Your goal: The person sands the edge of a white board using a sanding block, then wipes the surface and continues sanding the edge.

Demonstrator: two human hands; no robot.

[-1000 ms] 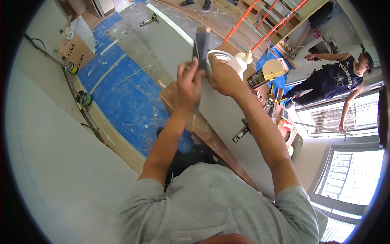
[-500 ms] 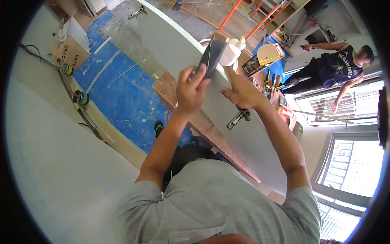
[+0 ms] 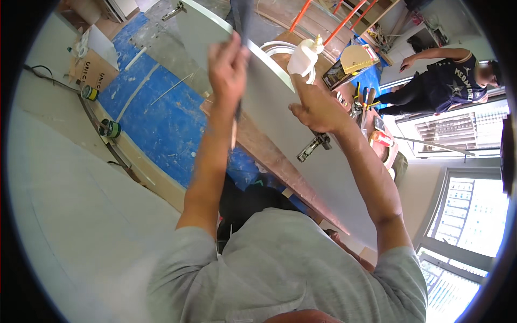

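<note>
Near twelve o'clock, the left hand [image 3: 228, 67] grips a blurred dark tool [image 3: 241, 19]; toward two, the right hand [image 3: 321, 107] lies over a white hinged panel [image 3: 272, 129]; toward one, a nozzle-tipped bottle [image 3: 302, 59].

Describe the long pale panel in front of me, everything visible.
The panel is long and flat, with a smooth-looking pale grey face and brighter white far edge. One metal hinge sits near its far left end, another near the right hand. It runs diagonally toward upper left, along a reddish-brown board. The right hand is at its far edge; the left hand holds a dark, blurred tool across it, contact unclear.
</note>
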